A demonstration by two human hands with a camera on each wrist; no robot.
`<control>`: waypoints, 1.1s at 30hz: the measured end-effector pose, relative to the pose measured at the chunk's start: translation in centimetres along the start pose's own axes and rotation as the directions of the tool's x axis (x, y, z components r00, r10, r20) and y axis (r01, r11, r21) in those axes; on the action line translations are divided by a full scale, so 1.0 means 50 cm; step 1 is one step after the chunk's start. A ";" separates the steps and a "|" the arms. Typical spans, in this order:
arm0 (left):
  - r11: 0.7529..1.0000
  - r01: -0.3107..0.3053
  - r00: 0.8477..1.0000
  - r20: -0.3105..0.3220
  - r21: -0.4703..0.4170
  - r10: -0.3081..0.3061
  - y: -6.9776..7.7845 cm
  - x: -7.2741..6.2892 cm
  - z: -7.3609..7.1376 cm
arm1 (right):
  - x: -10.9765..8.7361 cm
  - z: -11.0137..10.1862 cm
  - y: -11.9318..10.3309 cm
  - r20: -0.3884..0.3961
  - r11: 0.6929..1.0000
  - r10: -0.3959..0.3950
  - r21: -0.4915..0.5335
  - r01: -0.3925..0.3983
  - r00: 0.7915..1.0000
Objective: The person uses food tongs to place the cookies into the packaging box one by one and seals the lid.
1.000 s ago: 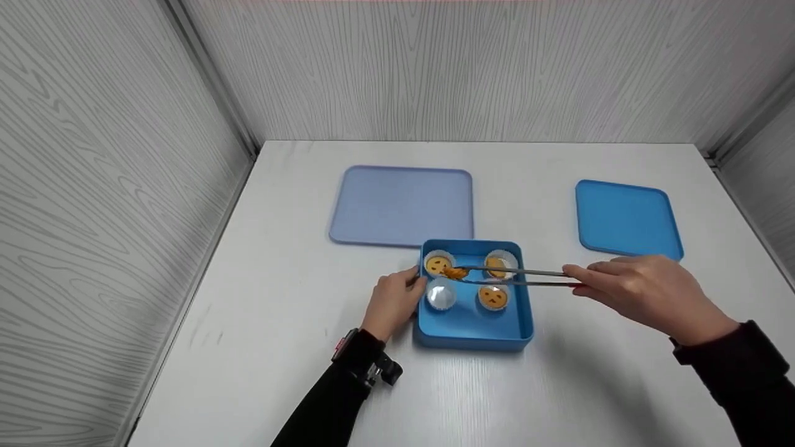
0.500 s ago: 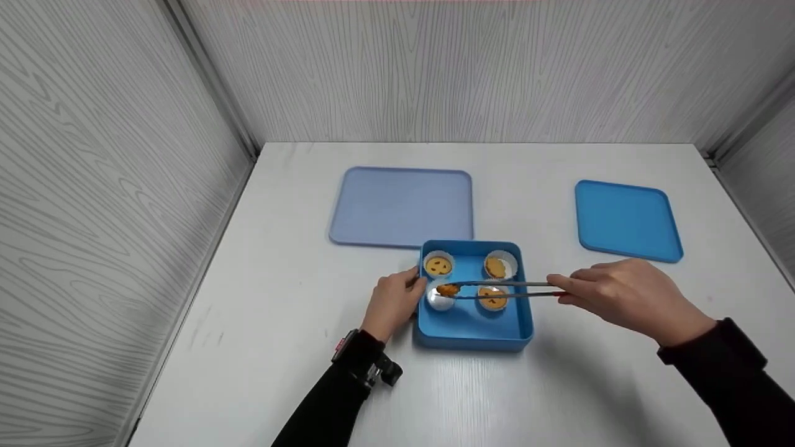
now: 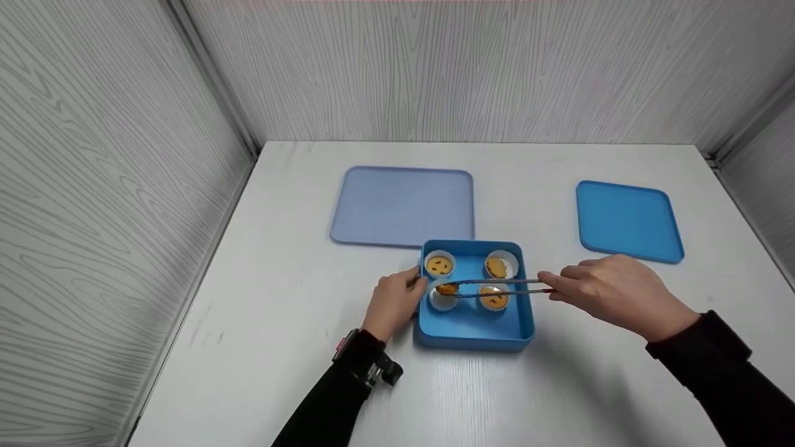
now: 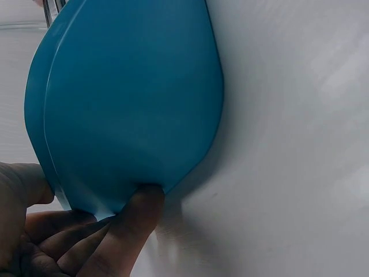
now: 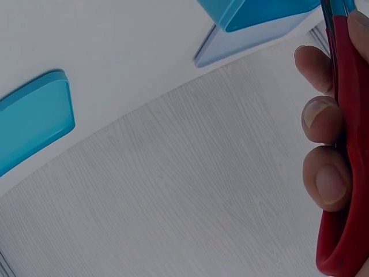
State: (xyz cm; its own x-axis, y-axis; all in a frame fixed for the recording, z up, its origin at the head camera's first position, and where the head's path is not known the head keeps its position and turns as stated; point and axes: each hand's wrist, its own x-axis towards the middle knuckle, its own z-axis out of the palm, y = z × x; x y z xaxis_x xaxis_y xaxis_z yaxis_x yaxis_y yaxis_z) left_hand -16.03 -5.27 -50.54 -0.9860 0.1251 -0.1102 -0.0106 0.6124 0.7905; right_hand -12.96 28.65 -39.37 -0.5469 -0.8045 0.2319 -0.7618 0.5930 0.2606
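Placing, apparently, an orange morsel [image 3: 446, 289] in the near-left cup [image 3: 442, 304], right hand [image 3: 612, 293] is gripping tongs [image 5: 353, 133] with fingers curled, left hand [image 3: 391, 302] pinching box [image 3: 477, 331], release seemingly coming next.

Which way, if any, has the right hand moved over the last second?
Yes: in the head view, the right hand has shifted left, toward the box, judged against the unmoved blue tray.

Blue box [image 3: 476, 324]: smooth, matt-looking plastic. Tongs [image 3: 497, 281]: metal arms, smooth red plastic-looking handle [image 5: 356, 144]. Tray [image 3: 630, 220] at box's 2 o'clock: smooth plastic. Table [image 3: 292, 310]: faintly glossy.
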 end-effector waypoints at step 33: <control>1.000 -0.016 1.000 -0.011 -0.001 0.016 -0.002 0.000 -0.001 | -0.015 -0.021 0.015 -0.064 0.998 -0.003 0.062 0.007 0.998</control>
State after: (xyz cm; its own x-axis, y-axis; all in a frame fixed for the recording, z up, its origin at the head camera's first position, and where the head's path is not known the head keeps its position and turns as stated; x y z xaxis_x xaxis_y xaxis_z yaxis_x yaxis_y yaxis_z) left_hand -16.05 -5.39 -50.59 -0.9878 0.1263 -0.0912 0.0048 0.6095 0.7928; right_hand -12.76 29.73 -38.36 -0.5213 -0.8022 0.2911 -0.7854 0.5844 0.2039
